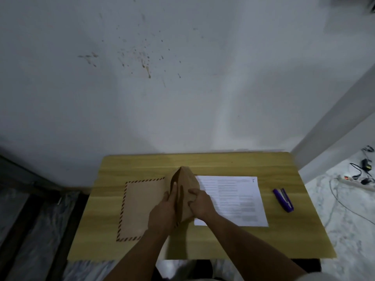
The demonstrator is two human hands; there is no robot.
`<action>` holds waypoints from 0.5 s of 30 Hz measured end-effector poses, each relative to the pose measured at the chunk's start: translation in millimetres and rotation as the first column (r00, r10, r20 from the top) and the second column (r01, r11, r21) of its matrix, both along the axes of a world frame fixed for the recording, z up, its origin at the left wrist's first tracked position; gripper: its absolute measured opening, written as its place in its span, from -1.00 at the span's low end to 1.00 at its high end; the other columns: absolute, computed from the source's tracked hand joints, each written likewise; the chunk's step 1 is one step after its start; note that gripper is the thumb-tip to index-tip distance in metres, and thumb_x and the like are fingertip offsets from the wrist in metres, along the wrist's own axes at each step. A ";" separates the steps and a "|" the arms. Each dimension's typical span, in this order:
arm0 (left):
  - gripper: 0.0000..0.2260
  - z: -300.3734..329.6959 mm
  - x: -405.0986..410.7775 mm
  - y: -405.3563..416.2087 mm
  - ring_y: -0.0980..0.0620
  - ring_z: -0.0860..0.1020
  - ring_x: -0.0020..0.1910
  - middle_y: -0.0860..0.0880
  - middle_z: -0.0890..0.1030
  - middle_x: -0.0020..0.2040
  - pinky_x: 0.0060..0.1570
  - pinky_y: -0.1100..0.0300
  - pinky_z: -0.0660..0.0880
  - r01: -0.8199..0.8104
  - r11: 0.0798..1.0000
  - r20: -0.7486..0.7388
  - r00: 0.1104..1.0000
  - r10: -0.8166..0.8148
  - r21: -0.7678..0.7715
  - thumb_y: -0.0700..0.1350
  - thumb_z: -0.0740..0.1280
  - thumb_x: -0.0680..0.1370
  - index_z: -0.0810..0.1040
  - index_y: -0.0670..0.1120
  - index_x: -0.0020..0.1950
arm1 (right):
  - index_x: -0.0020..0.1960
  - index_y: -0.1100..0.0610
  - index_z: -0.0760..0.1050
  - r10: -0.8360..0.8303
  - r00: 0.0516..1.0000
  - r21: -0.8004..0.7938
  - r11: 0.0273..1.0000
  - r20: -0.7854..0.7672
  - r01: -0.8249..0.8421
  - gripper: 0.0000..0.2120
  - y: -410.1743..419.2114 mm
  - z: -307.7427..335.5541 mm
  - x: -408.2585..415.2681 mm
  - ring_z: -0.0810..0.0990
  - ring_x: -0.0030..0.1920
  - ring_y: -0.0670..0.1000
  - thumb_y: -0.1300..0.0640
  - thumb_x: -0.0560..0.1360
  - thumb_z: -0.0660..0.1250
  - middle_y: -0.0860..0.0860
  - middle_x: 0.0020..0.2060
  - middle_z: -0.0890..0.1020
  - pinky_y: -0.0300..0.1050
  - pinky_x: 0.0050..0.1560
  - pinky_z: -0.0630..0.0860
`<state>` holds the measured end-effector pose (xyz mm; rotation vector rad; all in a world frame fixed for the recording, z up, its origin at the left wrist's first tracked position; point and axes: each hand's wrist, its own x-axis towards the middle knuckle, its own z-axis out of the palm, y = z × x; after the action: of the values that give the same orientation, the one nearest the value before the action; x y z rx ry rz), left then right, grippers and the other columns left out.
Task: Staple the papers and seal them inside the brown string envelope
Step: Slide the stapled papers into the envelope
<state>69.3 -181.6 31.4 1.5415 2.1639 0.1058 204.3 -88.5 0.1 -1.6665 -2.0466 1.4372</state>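
Envelope (142, 207), brown with a red-and-dark striped border, lies flat on the left half of the wooden table (223, 244), while its right part is lifted and bowed up into a peak near the table's middle. Both hands work at that raised part. The left hand (162, 211) has its fingers reaching into or against the opening from the left side, lightly curled on the paper edge; how far they go inside is hidden. The right hand (199, 201) grips the raised brown flap from the right, fingers bent round it.

Just right of the envelope lie the papers (233, 199), white printed sheets flat on the table, their left edge partly covered by the raised flap and the right hand. Farther right, apart from the papers, a purple stapler (283, 200) rests on the table. On the floor at the far right lie a power strip (353, 180) and cables.
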 end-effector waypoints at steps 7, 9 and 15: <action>-0.19 2.5 15.9 1.3 -0.11 0.59 0.19 -0.12 0.49 0.42 0.20 -0.05 0.55 -0.090 0.995 0.196 0.977 0.081 0.038 0.41 -0.04 0.48 -0.26 0.14 0.62 | 0.46 0.07 0.43 0.066 0.998 -0.013 0.998 -0.016 -0.066 -0.51 -0.6 0.7 12.9 0.57 0.25 0.07 0.24 0.53 0.31 0.08 0.35 0.54 -0.15 0.18 0.53; -0.25 -5.6 15.9 2.0 -0.11 0.59 0.21 -0.11 0.52 0.40 0.22 -0.04 0.54 -0.103 0.993 0.210 0.974 0.088 0.062 0.35 0.02 0.55 -0.22 0.16 0.63 | 0.47 0.06 0.42 0.086 0.996 0.009 0.996 -0.034 -0.086 -0.50 -0.6 -2.2 18.8 0.58 0.24 0.09 0.21 0.54 0.32 0.08 0.34 0.56 -0.07 0.23 0.52; -0.31 -33.5 4.9 8.1 -0.12 0.61 -0.03 -0.15 0.64 0.19 -0.04 0.08 0.51 -0.150 0.988 0.204 0.969 0.141 0.029 0.01 0.20 0.66 -0.21 0.24 0.62 | 0.37 -0.04 0.50 -0.207 0.973 0.000 0.978 -0.105 0.208 -0.62 16.4 -0.7 60.2 0.69 -0.09 -0.05 -0.07 0.58 0.35 -0.02 -0.01 0.69 -0.02 0.07 0.62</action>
<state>74.2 -173.5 -2.1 1.3312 2.1217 0.3460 264.5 -72.2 -0.6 -1.7042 -1.7638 1.4087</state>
